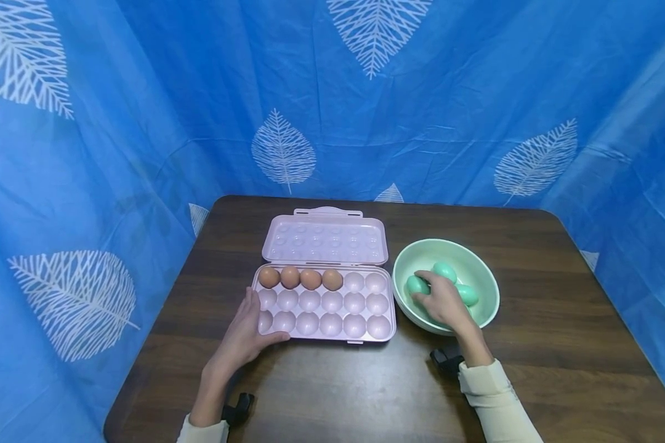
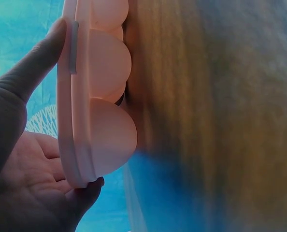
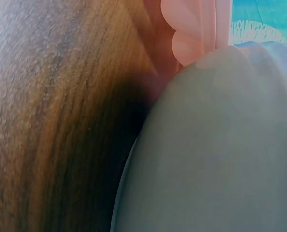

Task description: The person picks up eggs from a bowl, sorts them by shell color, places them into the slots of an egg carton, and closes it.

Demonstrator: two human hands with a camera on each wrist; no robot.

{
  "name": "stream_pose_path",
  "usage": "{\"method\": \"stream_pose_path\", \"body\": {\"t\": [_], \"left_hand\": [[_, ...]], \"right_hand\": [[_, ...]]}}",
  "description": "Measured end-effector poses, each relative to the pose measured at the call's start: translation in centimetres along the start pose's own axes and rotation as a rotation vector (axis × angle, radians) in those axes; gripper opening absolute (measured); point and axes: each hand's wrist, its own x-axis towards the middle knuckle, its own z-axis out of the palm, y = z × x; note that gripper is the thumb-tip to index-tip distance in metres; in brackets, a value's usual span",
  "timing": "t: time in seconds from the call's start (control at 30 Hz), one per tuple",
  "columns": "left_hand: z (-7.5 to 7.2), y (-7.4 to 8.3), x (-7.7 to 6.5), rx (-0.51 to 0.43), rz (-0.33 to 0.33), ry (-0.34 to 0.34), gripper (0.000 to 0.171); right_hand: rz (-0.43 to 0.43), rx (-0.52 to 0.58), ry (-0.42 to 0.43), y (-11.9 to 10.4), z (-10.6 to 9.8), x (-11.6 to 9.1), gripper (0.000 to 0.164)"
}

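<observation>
A pink egg carton (image 1: pixel 310 315) lies with its lid (image 1: pixel 325 241) folded back. Several brown eggs (image 1: pixel 290 277) fill the left part of its back row. My left hand (image 1: pixel 242 329) grips the carton's left front corner, the thumb along the front edge and the fingers at the left side; in the left wrist view, a fingertip hooks under the rim (image 2: pixel 80 180). Inside the pale green bowl (image 1: pixel 490 278), my right hand (image 1: pixel 442 300) pinches a green egg (image 1: pixel 417 285) between thumb and fingers. Two more green eggs (image 1: pixel 444 271) lie beside it. The bowl's outer wall (image 3: pixel 221 145) hides this hand in the right wrist view.
Carton and bowl stand side by side on a dark wooden table (image 1: pixel 332 394), the bowl right against the carton's right end. Behind the table hangs a blue curtain (image 1: pixel 449 92) with white leaf prints. Black wrist straps (image 1: pixel 239 408) show near both sleeves.
</observation>
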Motion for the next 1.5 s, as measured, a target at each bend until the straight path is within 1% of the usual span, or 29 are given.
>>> {"method": "stream_pose_path", "body": {"t": [0.2, 0.33, 0.57, 0.73, 0.83, 0.97, 1.07, 1.27, 1.4, 1.5], "left_hand": [[-0.1, 0.0, -0.1, 0.000, 0.007, 0.008, 0.129], [-0.1, 0.0, -0.2, -0.010, 0.013, 0.007, 0.128], [-0.2, 0.0, -0.1, -0.011, 0.019, -0.005, 0.128], [-0.2, 0.0, 0.0, -0.011, 0.016, -0.013, 0.128], [-0.1, -0.1, 0.0, -0.023, 0.017, -0.013, 0.129], [0.0, -0.1, 0.0, -0.029, 0.015, -0.011, 0.130], [0.0, -0.1, 0.0, -0.027, 0.018, -0.005, 0.130], [-0.3, -0.2, -0.2, -0.046, 0.013, -0.022, 0.126], [-0.6, -0.4, -0.1, -0.093, 0.007, -0.040, 0.120], [-0.7, -0.6, -0.2, -0.125, 0.001, -0.045, 0.118]], "right_hand": [[0.015, 0.058, 0.050, -0.1, 0.0, -0.2, 0.046], [0.034, 0.077, 0.088, -0.1, -0.1, -0.3, 0.045], [0.017, 0.120, 0.173, -0.3, -0.2, -0.2, 0.039], [0.007, 0.177, 0.233, -0.4, -0.3, -0.4, 0.041], [-0.022, 0.211, 0.276, -0.6, -0.3, -0.7, 0.042], [-0.089, 0.235, 0.339, -0.9, -0.2, -0.8, 0.042], [-0.142, 0.271, 0.370, -1.0, -0.2, -0.9, 0.043], [-0.228, 0.316, 0.385, -1.4, -0.1, -1.2, 0.047], [-0.270, 0.347, 0.408, -2.0, 0.2, -1.1, 0.046], [-0.310, 0.374, 0.429, -2.8, 0.8, -1.1, 0.046]]}}
